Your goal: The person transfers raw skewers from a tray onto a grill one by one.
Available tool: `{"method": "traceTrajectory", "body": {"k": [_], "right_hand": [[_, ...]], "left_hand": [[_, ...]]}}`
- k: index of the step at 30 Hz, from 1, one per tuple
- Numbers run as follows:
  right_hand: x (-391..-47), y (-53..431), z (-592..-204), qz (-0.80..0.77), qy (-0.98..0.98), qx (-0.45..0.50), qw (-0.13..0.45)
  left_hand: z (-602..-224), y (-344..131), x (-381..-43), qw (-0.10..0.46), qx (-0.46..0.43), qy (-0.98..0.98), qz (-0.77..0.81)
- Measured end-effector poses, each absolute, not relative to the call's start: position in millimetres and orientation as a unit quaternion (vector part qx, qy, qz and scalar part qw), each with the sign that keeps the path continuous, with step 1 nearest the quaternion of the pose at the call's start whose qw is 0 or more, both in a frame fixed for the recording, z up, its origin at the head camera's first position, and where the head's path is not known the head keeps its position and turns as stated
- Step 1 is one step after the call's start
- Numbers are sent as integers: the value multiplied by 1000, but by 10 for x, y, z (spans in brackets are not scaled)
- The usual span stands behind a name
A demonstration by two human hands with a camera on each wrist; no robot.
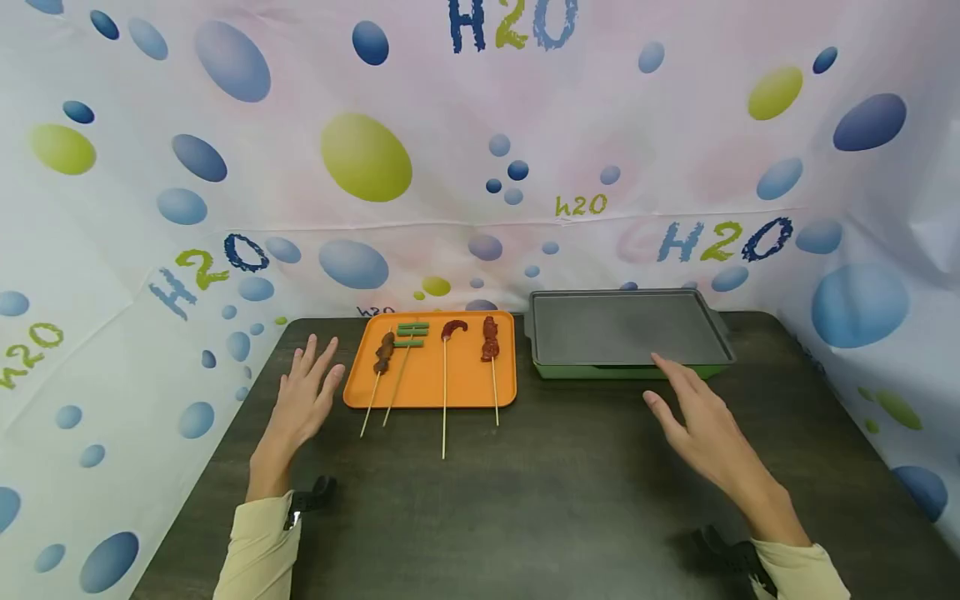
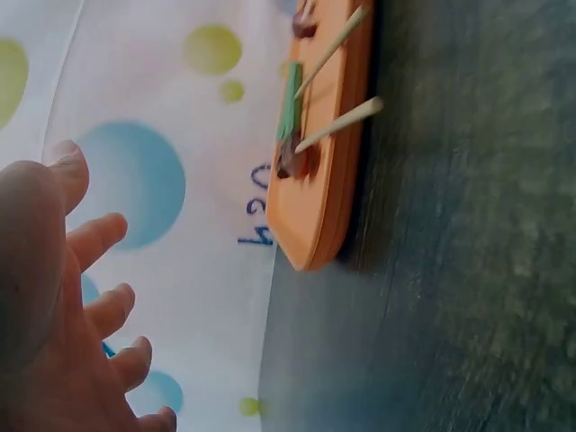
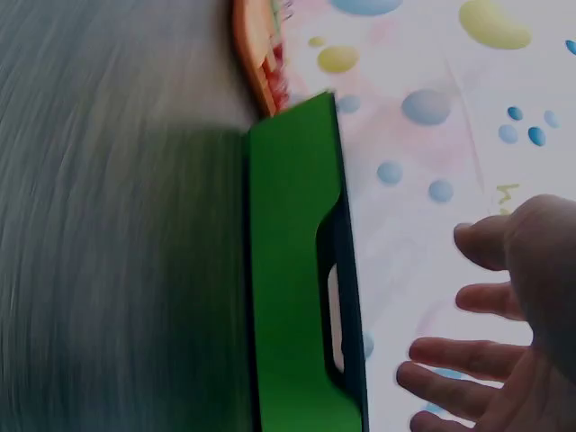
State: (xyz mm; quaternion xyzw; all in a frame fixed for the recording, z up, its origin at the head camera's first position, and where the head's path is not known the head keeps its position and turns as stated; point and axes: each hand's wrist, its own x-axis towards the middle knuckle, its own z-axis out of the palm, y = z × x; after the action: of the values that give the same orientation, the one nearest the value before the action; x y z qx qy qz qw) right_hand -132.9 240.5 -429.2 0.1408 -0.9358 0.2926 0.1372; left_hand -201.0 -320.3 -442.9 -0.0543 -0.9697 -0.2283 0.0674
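My left hand [image 1: 302,398], fingers spread and holding nothing, hovers just left of an orange tray [image 1: 420,387]. Across that tray lie several skewers: one with brown meat chunks [image 1: 383,353], one with green pieces [image 1: 411,332], one with a curled dark red piece [image 1: 453,327], and one with reddish meat [image 1: 490,340]. Their bare sticks overhang the front edge. On the right, my right hand [image 1: 708,429] is held with straight fingers in front of a green electric grill [image 3: 292,270] with a flat grey top plate [image 1: 622,327]. Nothing is in this hand; its fingertips overlap the grill's front edge in the head view.
Both things stand at the back of a dark table [image 1: 480,517], side by side with a narrow gap. Behind and at both sides hangs a white curtain [image 1: 450,100] printed with blue and green dots. Straps circle both wrists.
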Motion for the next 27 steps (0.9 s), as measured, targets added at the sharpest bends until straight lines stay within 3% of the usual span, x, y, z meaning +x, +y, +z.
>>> {"method": "traceTrajectory", "body": {"k": [7, 15, 22, 27], "right_hand": [[-1383, 2108, -4268, 338, -919, 164, 119], [-1515, 1704, -4292, 406, -894, 185, 43], [-1530, 1267, -4387, 454, -880, 133, -46], [-1550, 968, -4530, 468, -877, 96, -55]], "left_hand": [[-4491, -3247, -2121, 49, -31, -963, -265], [-4644, -3267, -2105, -18, -12, -971, -239], [-4748, -3288, -2083, -59, 0, -971, -234], [-4772, -3325, -2141, -72, 3, -970, -230]]}}
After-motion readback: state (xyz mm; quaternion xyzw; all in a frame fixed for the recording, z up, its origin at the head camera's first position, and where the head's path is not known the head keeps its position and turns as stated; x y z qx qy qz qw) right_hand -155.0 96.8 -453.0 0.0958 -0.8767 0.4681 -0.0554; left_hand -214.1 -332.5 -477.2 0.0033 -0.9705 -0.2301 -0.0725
